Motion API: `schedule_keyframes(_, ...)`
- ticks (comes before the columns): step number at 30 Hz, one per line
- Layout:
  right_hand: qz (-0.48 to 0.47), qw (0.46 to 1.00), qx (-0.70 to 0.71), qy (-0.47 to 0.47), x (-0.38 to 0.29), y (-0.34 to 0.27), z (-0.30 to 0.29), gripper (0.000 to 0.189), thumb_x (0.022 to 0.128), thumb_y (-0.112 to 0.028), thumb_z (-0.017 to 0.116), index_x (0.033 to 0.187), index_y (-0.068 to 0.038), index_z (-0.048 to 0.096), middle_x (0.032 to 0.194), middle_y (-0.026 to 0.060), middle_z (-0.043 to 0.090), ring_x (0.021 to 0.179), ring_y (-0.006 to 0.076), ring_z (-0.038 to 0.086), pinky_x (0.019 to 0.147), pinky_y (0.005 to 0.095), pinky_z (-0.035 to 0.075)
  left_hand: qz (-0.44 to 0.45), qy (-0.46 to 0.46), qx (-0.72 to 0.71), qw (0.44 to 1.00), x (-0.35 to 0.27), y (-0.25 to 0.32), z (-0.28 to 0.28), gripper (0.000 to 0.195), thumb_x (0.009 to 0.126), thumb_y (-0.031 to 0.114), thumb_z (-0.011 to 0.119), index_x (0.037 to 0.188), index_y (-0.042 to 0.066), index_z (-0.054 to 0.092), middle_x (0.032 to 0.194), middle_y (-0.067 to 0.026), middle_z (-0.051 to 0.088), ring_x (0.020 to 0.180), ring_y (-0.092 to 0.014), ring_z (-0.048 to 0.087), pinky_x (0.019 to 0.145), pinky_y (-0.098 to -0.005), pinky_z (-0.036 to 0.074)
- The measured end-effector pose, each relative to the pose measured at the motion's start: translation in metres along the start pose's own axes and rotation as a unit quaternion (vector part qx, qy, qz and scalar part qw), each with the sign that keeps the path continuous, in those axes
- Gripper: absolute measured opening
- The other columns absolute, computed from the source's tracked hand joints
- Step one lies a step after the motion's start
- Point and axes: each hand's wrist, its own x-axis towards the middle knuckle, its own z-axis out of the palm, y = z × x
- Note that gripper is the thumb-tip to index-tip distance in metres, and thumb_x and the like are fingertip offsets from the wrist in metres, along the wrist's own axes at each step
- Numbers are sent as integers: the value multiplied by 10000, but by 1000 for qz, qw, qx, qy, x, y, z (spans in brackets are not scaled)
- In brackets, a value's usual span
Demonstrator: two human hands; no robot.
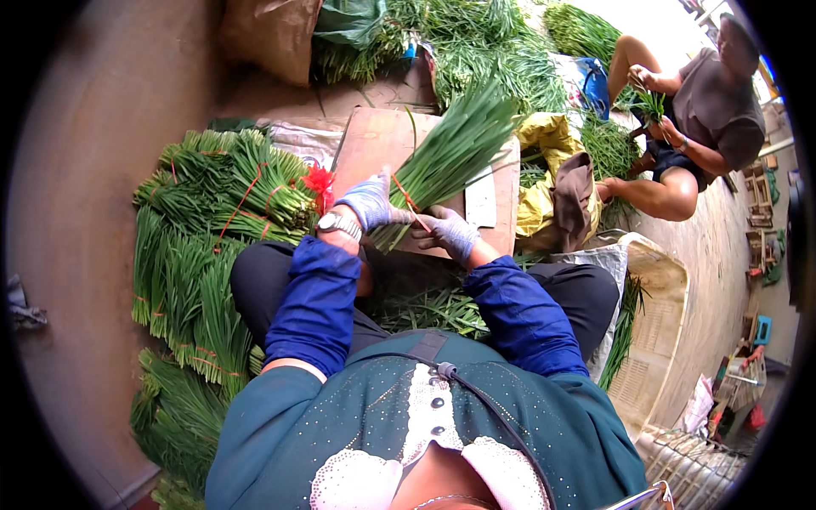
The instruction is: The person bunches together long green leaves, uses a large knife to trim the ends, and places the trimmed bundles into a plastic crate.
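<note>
A bundle of green leafy stalks (459,146), likely Chinese chives, slants over a wooden board (376,143), its leaf tips towards the upper right. Gloved and wearing a wristwatch, my left hand (375,203) grips the bundle near its cut ends from the left. An orange-red tie (403,191) runs round the stalks. My right hand (449,233), also gloved, has the loose end of the tie between thumb and fingers, close against the stem ends. On the board's right part lies a flat white rectangular piece (480,199). A tuft of red ties (319,185) sits beside my left wrist.
Tied bundles (191,280) are stacked along my left. Loose stalks (472,44) heap up beyond the board. To the right are a yellow sack (532,210) with a brown cloth (572,197), and a plastic crate (650,331). A co-worker (707,121) sits at upper right, handling stalks.
</note>
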Motion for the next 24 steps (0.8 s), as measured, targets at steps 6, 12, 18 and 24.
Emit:
schedule_keyframes(6, 40, 998, 33, 21, 1, 10, -20, 349, 975, -430, 548, 831, -112, 535, 659, -5, 532, 529, 134, 541, 451, 283, 440, -94, 6, 78, 992, -2, -10, 33, 1319, 599, 604, 841, 1519, -48, 158, 1468, -283, 394, 1339, -417, 432, 1111, -440, 364)
schedule_keyframes(12, 46, 974, -207, 75, 7, -9, 24, 515, 884, -539, 628, 924, -26, 609, 682, 67, 606, 518, 173, 584, 434, 335, 457, -121, 30, 200, 972, -24, 12, 41, 1304, 574, 631, 837, 1512, -18, 206, 1474, -197, 383, 1372, -351, 376, 1131, -543, 266)
schedule_keyframes(18, 1, 966, -234, 108, 8, 3, 23, 182, 885, -235, 648, 925, -57, 643, 704, 39, 620, 517, 141, 569, 437, 291, 451, -144, 80, 213, 963, -39, 19, 51, 1286, 617, 571, 837, 1527, -27, 154, 1555, -242, 249, 1448, -422, 222, 1168, -595, 134)
schedule_keyframes(24, -296, 906, -253, 165, 25, 27, -1, 120, 909, -168, 645, 927, -49, 644, 753, 15, 600, 660, 124, 571, 596, 243, 462, -133, 89, 219, 962, -17, 37, 75, 1289, 653, 590, 808, 1534, -45, 113, 1578, -295, 153, 1456, -495, 137, 1159, -635, 74)
